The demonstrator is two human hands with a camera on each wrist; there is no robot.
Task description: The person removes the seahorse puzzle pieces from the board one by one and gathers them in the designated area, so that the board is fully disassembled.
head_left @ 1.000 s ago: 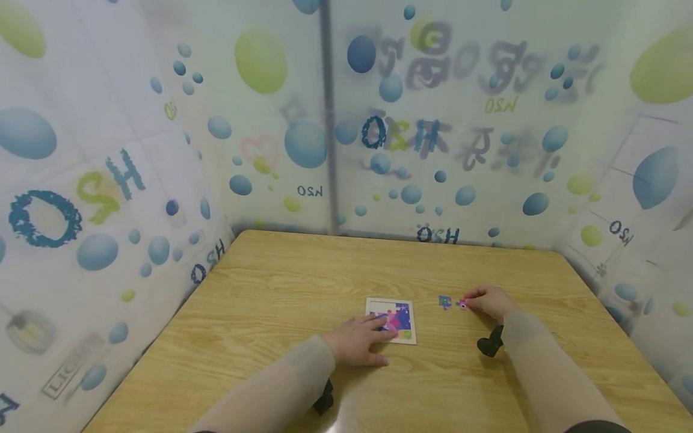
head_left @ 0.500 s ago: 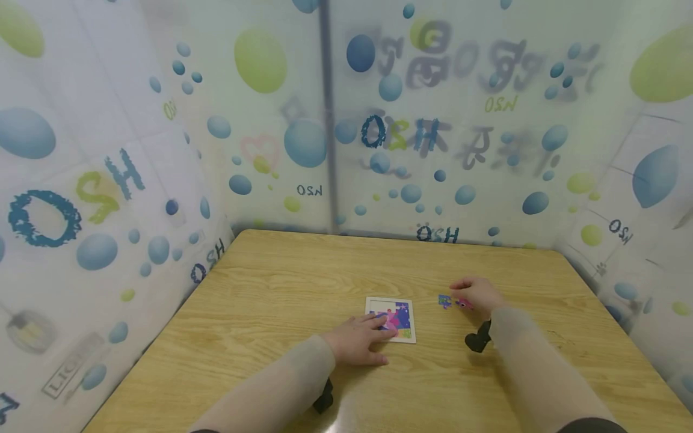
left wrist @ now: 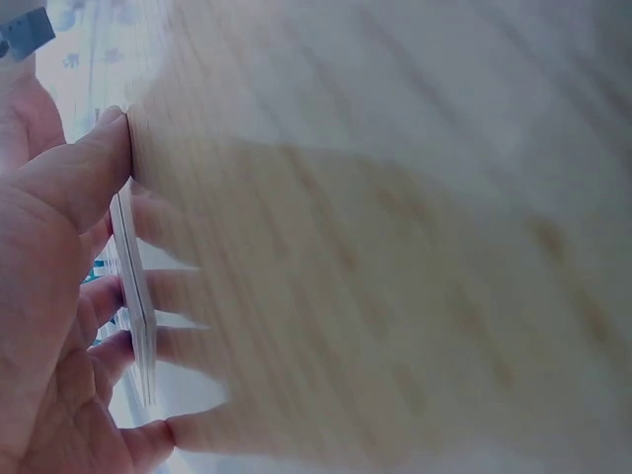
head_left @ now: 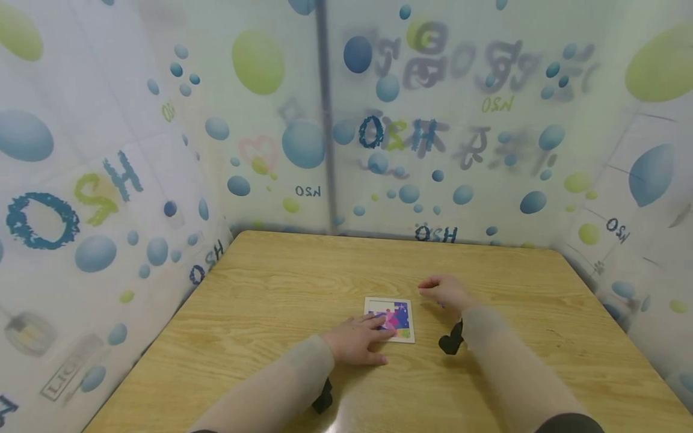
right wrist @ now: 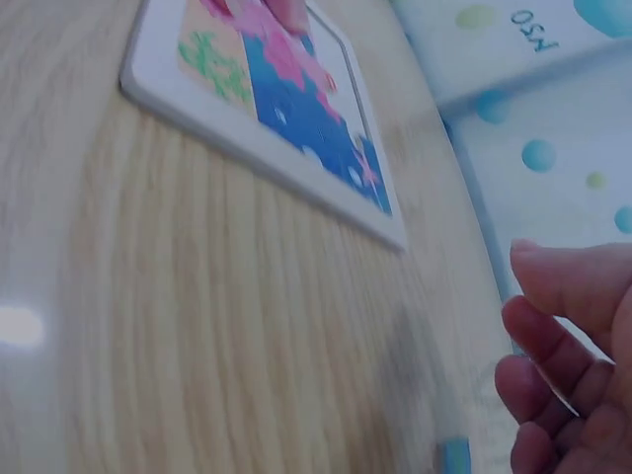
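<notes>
My left hand [head_left: 354, 341] lies with spread, fairly straight fingers on a white-framed jigsaw puzzle [head_left: 409, 319], its fingertips over the picture. In the right wrist view the puzzle's frame [right wrist: 267, 163] surrounds pink, blue and sandy pieces, with a white gap near the far side. To the right of the puzzle, my right hand [head_left: 446, 291] hovers over the table, fingers loosely bent, thumb apart from them and nothing visible between. A loose blue puzzle piece [right wrist: 456, 456] lies on the table below that hand. In the head view the hand mostly covers it; the pink piece is hidden.
The light wooden table [head_left: 292, 270] reaches back to a pale curtain [head_left: 260, 198] printed with bubbles and letters, which also closes off both sides. Black straps [head_left: 452, 340] sit on the wrists.
My right hand let go of the pink puzzle piece beside the blue one, then moved left over the loose pieces towards the puzzle. The left hand stays on the puzzle.
</notes>
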